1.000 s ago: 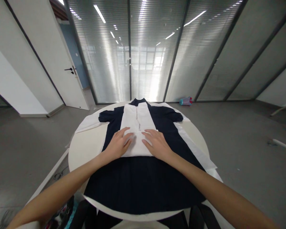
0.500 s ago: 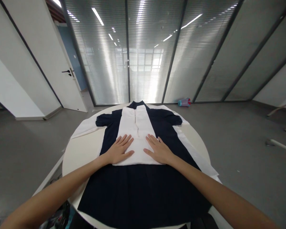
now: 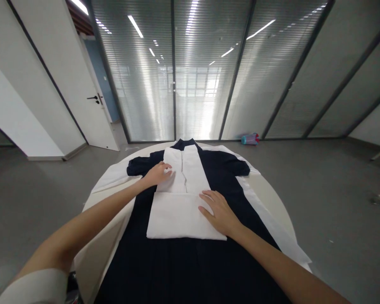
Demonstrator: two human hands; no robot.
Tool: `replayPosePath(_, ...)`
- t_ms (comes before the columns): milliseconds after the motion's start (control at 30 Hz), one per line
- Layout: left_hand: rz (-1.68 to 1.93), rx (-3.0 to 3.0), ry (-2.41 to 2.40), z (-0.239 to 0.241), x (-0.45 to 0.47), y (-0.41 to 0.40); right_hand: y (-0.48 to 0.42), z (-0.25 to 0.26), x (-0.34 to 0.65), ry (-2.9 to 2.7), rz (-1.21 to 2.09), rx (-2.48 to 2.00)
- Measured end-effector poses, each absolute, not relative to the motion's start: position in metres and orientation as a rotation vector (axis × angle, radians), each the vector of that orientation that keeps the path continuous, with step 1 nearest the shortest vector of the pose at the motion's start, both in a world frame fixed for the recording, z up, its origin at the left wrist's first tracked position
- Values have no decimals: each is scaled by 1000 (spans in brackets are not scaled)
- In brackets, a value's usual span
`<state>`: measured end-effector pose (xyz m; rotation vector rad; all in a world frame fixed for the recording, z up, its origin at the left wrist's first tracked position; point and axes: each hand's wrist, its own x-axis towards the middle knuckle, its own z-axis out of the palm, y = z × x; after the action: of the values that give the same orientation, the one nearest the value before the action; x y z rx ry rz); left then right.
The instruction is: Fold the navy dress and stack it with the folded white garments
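A navy short-sleeved garment (image 3: 190,270) with a stand-up collar lies spread over a round table. On its middle rests a folded white cloth garment (image 3: 183,215), its lower part doubled over and a jagged slit running down the upper part. My left hand (image 3: 160,173) is at the upper left edge of the white garment, fingers curved and thumb a little apart from them. Flat on the right side of the doubled-over part lies my right hand (image 3: 220,211), with its fingers spread. White fabric (image 3: 262,215) shows from beneath the navy garment on both sides.
The pale round table (image 3: 269,192) has its rim showing at the right. Beyond it are a glass partition with blinds (image 3: 199,93) and a white door (image 3: 91,109). A blue and pink object (image 3: 250,139) stands on the floor by the glass.
My left hand has moved up and away from the doubled-over part to the upper left edge, its fingers curling. My right hand stays on the white garment. The view has come closer.
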<state>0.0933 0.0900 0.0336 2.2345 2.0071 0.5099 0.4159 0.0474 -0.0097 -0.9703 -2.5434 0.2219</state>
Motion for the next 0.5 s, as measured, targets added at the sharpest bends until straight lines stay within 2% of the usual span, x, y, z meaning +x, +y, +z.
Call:
replayPosePath(233, 366, 2246, 2145, 50, 85, 227, 44, -11, 415, -2497, 290, -937)
replayPosePath(500, 146, 2258, 2074, 30, 115, 285, 43, -7, 415, -2513, 344, -979)
